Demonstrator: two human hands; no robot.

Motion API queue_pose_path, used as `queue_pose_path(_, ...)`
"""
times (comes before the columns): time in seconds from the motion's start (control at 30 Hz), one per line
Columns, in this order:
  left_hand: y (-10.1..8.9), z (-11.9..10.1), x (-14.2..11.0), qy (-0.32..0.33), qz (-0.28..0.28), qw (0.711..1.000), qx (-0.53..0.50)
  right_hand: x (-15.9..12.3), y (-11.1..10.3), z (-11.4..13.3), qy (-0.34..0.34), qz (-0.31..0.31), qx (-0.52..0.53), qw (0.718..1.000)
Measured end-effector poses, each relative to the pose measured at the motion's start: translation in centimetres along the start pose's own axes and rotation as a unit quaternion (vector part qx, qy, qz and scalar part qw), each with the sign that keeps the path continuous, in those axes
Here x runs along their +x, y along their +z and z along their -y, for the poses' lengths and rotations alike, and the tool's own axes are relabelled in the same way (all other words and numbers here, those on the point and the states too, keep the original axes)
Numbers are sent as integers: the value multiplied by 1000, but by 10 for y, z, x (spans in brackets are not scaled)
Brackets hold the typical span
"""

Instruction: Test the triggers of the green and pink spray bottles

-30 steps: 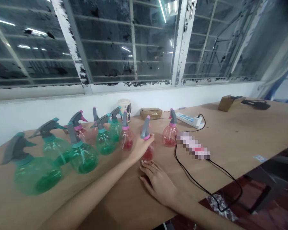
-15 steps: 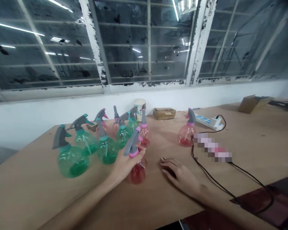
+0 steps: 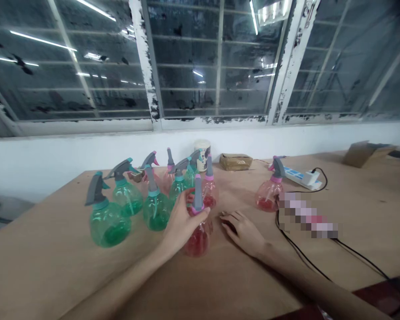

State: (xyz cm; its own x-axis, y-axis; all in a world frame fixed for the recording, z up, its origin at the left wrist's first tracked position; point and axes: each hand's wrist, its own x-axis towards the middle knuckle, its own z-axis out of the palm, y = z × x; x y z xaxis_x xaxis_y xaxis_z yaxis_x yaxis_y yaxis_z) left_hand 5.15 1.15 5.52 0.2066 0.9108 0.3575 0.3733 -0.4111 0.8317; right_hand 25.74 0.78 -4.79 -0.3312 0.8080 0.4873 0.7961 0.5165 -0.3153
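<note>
My left hand (image 3: 182, 222) is wrapped round the neck of a pink spray bottle (image 3: 197, 242) with a grey head and red liquid, upright on the table in front of me. My right hand (image 3: 245, 231) rests on the tabletop just right of that bottle, fingers loosely stretched and holding nothing. Close behind stands another pink spray bottle (image 3: 209, 191). To the left are several green spray bottles, the nearest green spray bottle (image 3: 110, 226) at the front left. One more pink spray bottle (image 3: 266, 195) stands apart on the right.
Along the wall are a paper cup (image 3: 203, 151) and a brown cardboard box (image 3: 236, 162). A white power strip (image 3: 300, 177) with a plug lies at the right, near a blurred-out object (image 3: 308, 215) with black cables. An open carton (image 3: 366, 153) sits at the far right.
The held bottle's grey head has gone from tilted to upright and turned, its trigger now out of sight. My right hand is nearer the bottle. The whole view has shifted slightly.
</note>
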Motion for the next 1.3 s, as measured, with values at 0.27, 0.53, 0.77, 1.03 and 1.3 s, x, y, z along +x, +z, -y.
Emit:
queue_pose_path(0.27,4,-2,7,61,-46,996,49,-1,2,-1,8,6,-9,1000)
queue_pose_path(0.53,-4,-5,19,-17,0,999,-44,-1,2,1,11,0,-9,1000)
queue_pose_path(0.77,-17,-3,23,-91,55,989,-98,-1,3,1,14,-4,-8,1000)
queue_pose_path(1.03,-17,0,21,-37,114,989,-91,-1,2,0,15,7,-8,1000)
queue_pose_path(1.3,-19,6,19,-35,123,987,-102,10,7,-1,29,6,-5,1000)
